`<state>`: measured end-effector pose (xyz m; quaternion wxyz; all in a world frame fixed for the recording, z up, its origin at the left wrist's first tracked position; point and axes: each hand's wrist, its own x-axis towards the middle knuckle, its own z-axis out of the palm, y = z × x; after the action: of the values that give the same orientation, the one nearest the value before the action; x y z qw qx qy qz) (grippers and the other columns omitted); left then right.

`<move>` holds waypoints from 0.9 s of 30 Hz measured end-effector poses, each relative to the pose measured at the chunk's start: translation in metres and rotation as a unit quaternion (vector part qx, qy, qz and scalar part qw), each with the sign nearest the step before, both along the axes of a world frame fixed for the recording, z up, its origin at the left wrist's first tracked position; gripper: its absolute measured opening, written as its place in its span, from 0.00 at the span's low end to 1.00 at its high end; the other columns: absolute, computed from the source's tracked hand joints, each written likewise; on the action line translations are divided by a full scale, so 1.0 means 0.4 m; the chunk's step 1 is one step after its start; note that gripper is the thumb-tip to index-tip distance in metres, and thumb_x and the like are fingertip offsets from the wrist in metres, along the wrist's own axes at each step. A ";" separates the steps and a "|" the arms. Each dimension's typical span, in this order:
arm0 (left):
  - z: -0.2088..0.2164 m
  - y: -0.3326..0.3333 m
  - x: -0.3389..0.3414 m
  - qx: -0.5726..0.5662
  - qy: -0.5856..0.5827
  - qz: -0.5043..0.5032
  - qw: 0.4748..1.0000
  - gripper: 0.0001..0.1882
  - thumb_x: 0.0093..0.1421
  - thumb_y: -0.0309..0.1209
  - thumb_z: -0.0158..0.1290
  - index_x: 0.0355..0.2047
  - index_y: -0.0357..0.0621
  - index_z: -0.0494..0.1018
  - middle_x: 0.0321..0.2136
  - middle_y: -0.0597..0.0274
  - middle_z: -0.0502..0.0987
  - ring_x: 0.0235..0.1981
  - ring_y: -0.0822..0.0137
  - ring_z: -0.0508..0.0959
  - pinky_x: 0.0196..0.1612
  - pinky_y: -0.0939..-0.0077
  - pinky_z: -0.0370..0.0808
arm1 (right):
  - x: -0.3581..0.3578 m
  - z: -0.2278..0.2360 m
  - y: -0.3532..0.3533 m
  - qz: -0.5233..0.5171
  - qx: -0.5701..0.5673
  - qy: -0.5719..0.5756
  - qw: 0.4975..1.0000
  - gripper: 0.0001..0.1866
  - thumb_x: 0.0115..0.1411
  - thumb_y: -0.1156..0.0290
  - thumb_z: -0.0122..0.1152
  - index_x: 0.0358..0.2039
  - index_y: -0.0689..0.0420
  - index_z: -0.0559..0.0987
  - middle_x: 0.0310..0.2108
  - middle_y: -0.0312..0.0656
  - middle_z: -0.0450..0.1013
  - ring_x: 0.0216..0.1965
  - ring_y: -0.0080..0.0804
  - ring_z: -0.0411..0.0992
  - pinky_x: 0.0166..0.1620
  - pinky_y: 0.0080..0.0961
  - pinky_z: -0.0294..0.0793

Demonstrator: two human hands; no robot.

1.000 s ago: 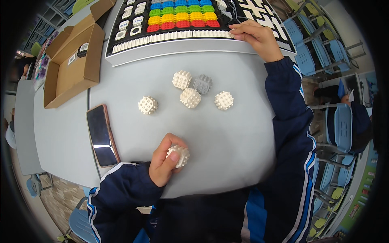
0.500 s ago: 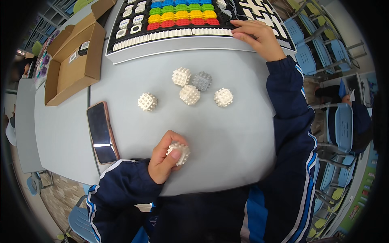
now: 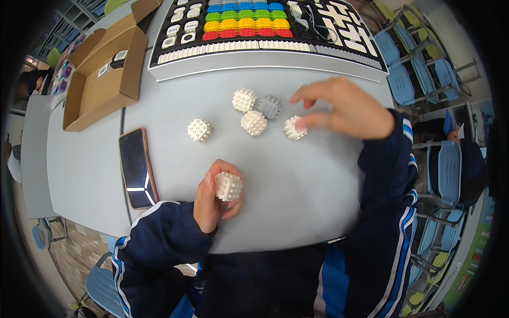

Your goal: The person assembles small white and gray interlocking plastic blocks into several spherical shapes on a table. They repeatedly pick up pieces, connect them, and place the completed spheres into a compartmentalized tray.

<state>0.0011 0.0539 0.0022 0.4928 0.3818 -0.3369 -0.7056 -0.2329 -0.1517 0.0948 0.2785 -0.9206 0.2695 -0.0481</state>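
Note:
My left hand (image 3: 208, 199) holds a white studded cube block (image 3: 229, 186) near the front of the table, fingers curled round it. Above the table, my right hand (image 3: 344, 108) is blurred by motion, thumb and fingers apart with nothing seen between them. Its thumb tip overlaps a white studded block (image 3: 294, 127); whether they touch I cannot tell. Left of that, two more white blocks (image 3: 254, 123) (image 3: 244, 99) sit close against a grey studded block (image 3: 270, 106). Another white block (image 3: 200, 130) lies alone farther left.
At the back stands a large tray (image 3: 275, 59) of red, yellow, green, blue and white building pieces, with grey parts and a cable. An open cardboard box (image 3: 101, 98) is at the left, holding a small black item. A phone (image 3: 137, 168) lies near my left forearm. Blue chairs (image 3: 403, 79) stand at the right.
My right hand has left the tray's front edge and come nearer, over the rightmost block. My left thumb has shifted off the front of its block, and the view has moved slightly.

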 end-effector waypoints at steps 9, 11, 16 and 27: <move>-0.025 -0.013 -0.013 -0.058 -0.013 0.127 0.990 0.23 0.71 0.52 0.34 0.49 0.45 0.57 0.31 0.55 0.70 0.18 0.70 0.67 0.21 0.77 0.66 | 0.004 -0.063 0.057 0.081 -0.050 -0.037 0.995 0.20 0.50 0.69 0.71 0.42 0.61 0.73 0.33 0.48 0.73 0.39 0.52 0.75 0.43 0.40 0.73; -0.028 -0.020 -0.006 -0.066 -0.013 0.157 0.985 0.21 0.71 0.48 0.38 0.52 0.46 0.55 0.38 0.51 0.72 0.22 0.68 0.71 0.25 0.74 0.71 | 0.026 -0.051 0.087 0.095 -0.046 -0.089 0.990 0.21 0.50 0.67 0.72 0.40 0.61 0.73 0.38 0.45 0.74 0.37 0.49 0.75 0.41 0.35 0.75; -0.011 -0.017 -0.012 -0.062 -0.022 0.105 0.992 0.21 0.71 0.37 0.44 0.57 0.46 0.51 0.48 0.50 0.71 0.40 0.65 0.76 0.40 0.71 0.75 | 0.077 -0.036 0.208 0.116 -0.032 -0.034 0.992 0.24 0.53 0.64 0.70 0.48 0.58 0.74 0.41 0.45 0.73 0.31 0.43 0.76 0.33 0.32 0.77; -0.019 -0.017 -0.016 -0.071 -0.030 0.115 0.990 0.21 0.70 0.32 0.47 0.59 0.43 0.55 0.49 0.55 0.73 0.48 0.67 0.75 0.51 0.69 0.75 | 0.119 -0.129 0.240 0.078 -0.112 -0.191 0.972 0.26 0.52 0.67 0.70 0.51 0.59 0.74 0.41 0.44 0.72 0.33 0.42 0.77 0.35 0.31 0.79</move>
<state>-0.0051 0.0472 -0.0056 0.5860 0.4035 -0.3547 -0.6066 -0.1852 -0.0559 0.0431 0.2227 -0.9378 0.1317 -0.2316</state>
